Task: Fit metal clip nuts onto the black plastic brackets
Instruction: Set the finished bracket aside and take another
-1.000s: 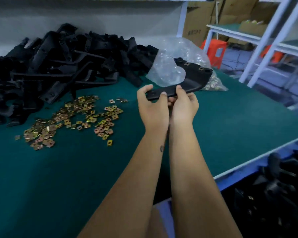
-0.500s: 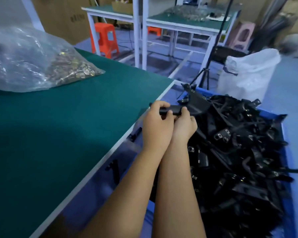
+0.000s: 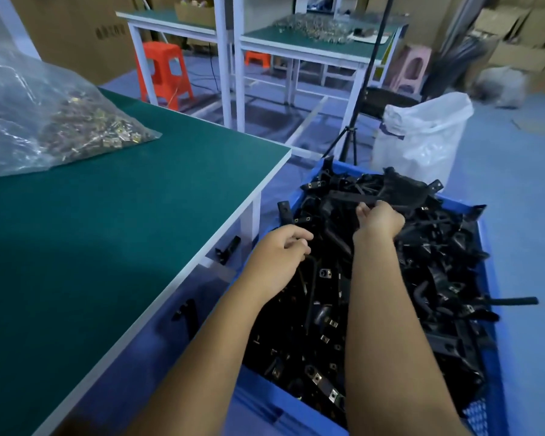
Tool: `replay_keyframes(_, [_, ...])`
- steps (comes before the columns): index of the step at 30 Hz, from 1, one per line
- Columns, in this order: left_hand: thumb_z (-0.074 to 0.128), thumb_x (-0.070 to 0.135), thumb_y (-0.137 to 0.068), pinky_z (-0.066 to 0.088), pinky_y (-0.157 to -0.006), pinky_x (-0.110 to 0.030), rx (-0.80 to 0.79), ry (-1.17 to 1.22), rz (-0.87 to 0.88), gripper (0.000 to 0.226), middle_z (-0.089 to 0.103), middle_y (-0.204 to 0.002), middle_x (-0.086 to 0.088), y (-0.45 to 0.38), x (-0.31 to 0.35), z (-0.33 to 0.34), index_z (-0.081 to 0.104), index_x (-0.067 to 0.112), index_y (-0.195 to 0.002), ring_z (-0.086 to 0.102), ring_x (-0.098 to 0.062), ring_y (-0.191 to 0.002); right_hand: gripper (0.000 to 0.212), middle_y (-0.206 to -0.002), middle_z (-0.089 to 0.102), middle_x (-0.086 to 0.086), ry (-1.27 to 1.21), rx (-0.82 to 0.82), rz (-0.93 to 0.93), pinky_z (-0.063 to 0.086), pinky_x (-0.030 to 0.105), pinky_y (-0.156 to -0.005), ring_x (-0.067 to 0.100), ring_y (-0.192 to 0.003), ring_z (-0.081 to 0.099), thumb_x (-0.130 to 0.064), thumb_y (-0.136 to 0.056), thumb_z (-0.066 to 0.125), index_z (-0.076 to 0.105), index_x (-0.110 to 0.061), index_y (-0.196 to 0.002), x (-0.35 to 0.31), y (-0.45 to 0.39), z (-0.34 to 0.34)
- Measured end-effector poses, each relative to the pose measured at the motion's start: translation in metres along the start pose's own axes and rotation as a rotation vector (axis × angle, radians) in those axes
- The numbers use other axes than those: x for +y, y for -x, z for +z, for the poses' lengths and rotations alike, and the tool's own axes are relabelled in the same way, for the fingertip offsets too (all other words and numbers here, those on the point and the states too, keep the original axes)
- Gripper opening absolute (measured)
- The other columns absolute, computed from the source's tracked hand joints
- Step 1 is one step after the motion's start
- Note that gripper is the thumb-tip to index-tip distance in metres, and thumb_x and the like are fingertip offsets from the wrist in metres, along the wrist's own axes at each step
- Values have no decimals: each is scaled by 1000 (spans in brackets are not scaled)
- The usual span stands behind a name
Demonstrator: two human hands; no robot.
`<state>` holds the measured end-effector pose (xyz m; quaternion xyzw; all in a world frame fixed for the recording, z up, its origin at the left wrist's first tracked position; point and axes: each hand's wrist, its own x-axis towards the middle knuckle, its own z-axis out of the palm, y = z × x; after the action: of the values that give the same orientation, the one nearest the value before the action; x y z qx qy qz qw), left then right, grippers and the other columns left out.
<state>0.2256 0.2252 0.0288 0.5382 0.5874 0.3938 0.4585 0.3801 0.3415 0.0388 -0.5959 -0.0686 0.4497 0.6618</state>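
My right hand point(image 3: 379, 220) grips a long black plastic bracket point(image 3: 400, 191) by one end, holding it over the far side of a blue crate point(image 3: 490, 347). The crate is heaped with several black brackets point(image 3: 422, 278) that carry metal clip nuts. My left hand point(image 3: 280, 253) hovers over the crate's near-left part with loosely curled fingers and holds nothing. A clear plastic bag of metal clip nuts point(image 3: 54, 121) lies on the green table point(image 3: 114, 234) at the left.
The table's white edge runs diagonally just left of my left arm. A white sack point(image 3: 422, 136) and a black tripod point(image 3: 356, 121) stand beyond the crate. Other work tables point(image 3: 312, 42) and orange stools point(image 3: 164, 73) are farther back.
My view has swung right from the table to the crate. Both hands held the bracket before; now my left hand has let go and my right hand alone carries it over the pile.
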Motion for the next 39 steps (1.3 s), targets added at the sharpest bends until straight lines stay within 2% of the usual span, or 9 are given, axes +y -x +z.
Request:
replay_keyframes(4, [48, 22, -100, 47, -79, -23, 6, 13, -8, 27, 71, -93, 18, 3, -3, 0, 65, 43, -93, 65, 8, -83, 42, -109, 57, 8, 12, -50, 87, 48, 29, -68, 20, -85, 63, -10, -99, 50, 43, -10, -141, 4, 8, 12])
replay_keyframes(8, [52, 21, -97, 50, -84, -27, 68, 8, 28, 28, 69, -94, 19, 2, 3, -8, 65, 42, -85, 64, 0, -88, 27, -84, 55, 5, -7, -114, -2, 39, 26, -53, 16, -63, 49, -4, -95, 45, 56, -4, -121, 30, 51, 34])
replay_keyframes(13, [48, 24, -83, 41, -66, -34, 302, 59, 104, 13, 52, -59, 15, 4, 30, -56, 50, 20, -72, 48, -14, -64, 10, -75, 54, 7, -65, -299, -119, 38, 30, -56, 23, -61, 46, 1, -90, 46, 54, -5, -89, 39, 129, 86])
replay_keyframes(17, [46, 25, -83, 37, -59, -29, 520, 171, 192, 18, 48, -57, 16, 27, 43, -120, 49, 27, -65, 42, -8, -59, 14, -67, 51, 4, -138, -483, -174, 38, 26, -49, 17, -53, 43, -2, -93, 49, 54, -9, -82, 41, 206, 133])
replay_keyframes(23, [43, 1, -92, 36, -53, -26, 898, 339, 169, 31, 53, -58, 7, 80, 13, -220, 53, 18, -68, 44, -10, -57, 25, -80, 58, 14, -39, -880, -154, 44, 41, -71, 25, -75, 51, 2, -87, 48, 56, -15, -71, 103, 339, 173])
replay_keyframes(27, [44, 0, -90, 35, -55, -30, 1089, 213, 117, 31, 53, -58, 5, 132, -26, -274, 52, 18, -66, 44, -12, -58, 27, -67, 52, 8, 82, -1117, -51, 38, 23, -49, 16, -56, 44, 3, -89, 46, 54, -14, -70, 163, 412, 171])
replay_keyframes(30, [46, 4, -92, 43, -60, -21, 1190, -26, 21, 31, 63, -67, 16, 172, -50, -310, 59, 25, -74, 53, 0, -61, 23, -68, 53, 6, 210, -1222, -73, 40, 23, -50, 15, -56, 46, 2, -91, 45, 57, -13, -78, 201, 450, 166])
replay_keyframes(33, [48, 7, -96, 44, -68, -16, 1342, -158, -67, 34, 62, -80, 16, 212, -64, -339, 57, 34, -78, 57, -1, -79, 20, -75, 58, -3, 439, -1363, -276, 44, 30, -59, 15, -66, 53, -8, -93, 44, 59, -19, -87, 234, 476, 151])
replay_keyframes(39, [52, 3, -90, 43, -98, -45, 1653, -527, -248, 23, 61, -122, -4, 263, -89, -388, 72, 12, -96, 53, -21, -116, 18, -96, 61, 5, 719, -1733, -1076, 43, 40, -73, 24, -90, 54, -15, -94, 47, 63, -10, -101, 267, 515, 112])
